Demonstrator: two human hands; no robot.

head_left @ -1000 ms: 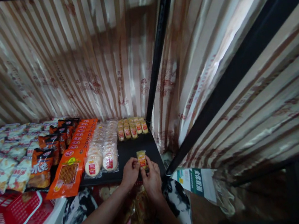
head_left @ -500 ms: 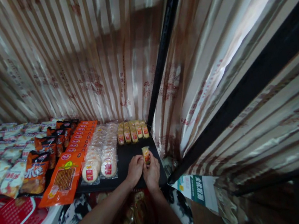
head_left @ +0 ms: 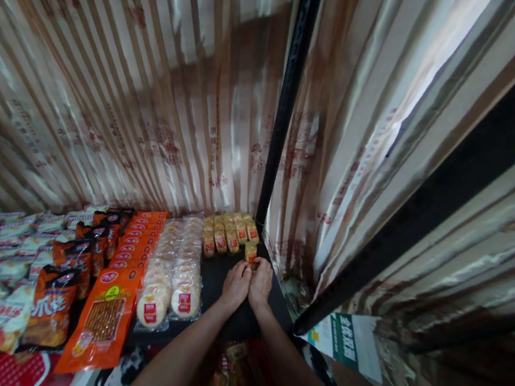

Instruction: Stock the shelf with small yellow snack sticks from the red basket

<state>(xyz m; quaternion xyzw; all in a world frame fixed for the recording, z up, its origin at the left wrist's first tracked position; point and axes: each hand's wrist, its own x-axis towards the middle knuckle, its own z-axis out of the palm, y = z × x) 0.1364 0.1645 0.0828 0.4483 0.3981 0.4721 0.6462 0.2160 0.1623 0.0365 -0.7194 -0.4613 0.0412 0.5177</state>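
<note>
**Small yellow packet going down at the end of the back row**

Head view: your left hand [head_left: 236,284] and right hand [head_left: 260,281] are side by side on the black shelf [head_left: 222,276], fingers curled together around one small yellow snack packet [head_left: 250,253]. Both hands pinch it at its lower end; the packet stands up just beyond your fingertips, at the right edge of the shelf. Directly ahead of the hands, close to the packet, runs the row of matching yellow packets [head_left: 228,236] against the striped curtain [head_left: 133,102]. To the left of your left hand lie two columns of round white cakes in clear wrap [head_left: 173,279], and further left the orange flat packs [head_left: 121,278].

As I judge it, you are in the placing step: the packet is near its spot but not yet let go. The next move calls for easing it forward until it sits flush beside the last packet in the row, label facing you, then opening both hands without knocking the neighbours over.
</note>
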